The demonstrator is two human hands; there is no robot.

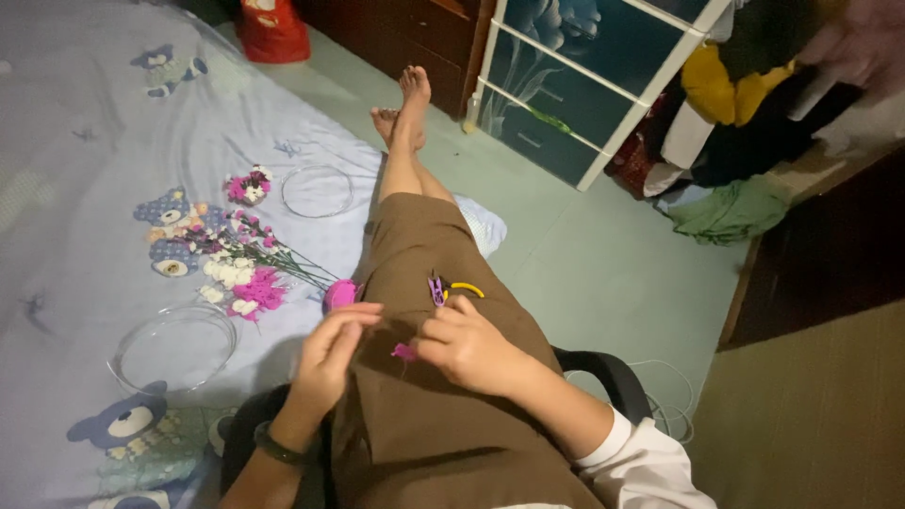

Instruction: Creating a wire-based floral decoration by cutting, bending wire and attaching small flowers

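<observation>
The right hand [467, 347] pinches a tiny pink flower piece [403, 352] on the lap; the left hand [332, 353], at its nine o'clock, has its fingers bent and loose, holding nothing. That piece could easily slip into the trouser folds. The clear round dish [172, 347] on the bed at nine o'clock looks empty; loose flowers [243, 269] lie beyond it.

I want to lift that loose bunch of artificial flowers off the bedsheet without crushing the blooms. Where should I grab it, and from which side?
Probably by the green stems, not the heads. The artificial flower bunch lies flat on the bedsheet, its pink and white blooms fanned toward the clear bowl, stems converging toward the pink round thing by the knee. Come in from that leg side, near the left hand, and pinch where the stems gather.
</observation>
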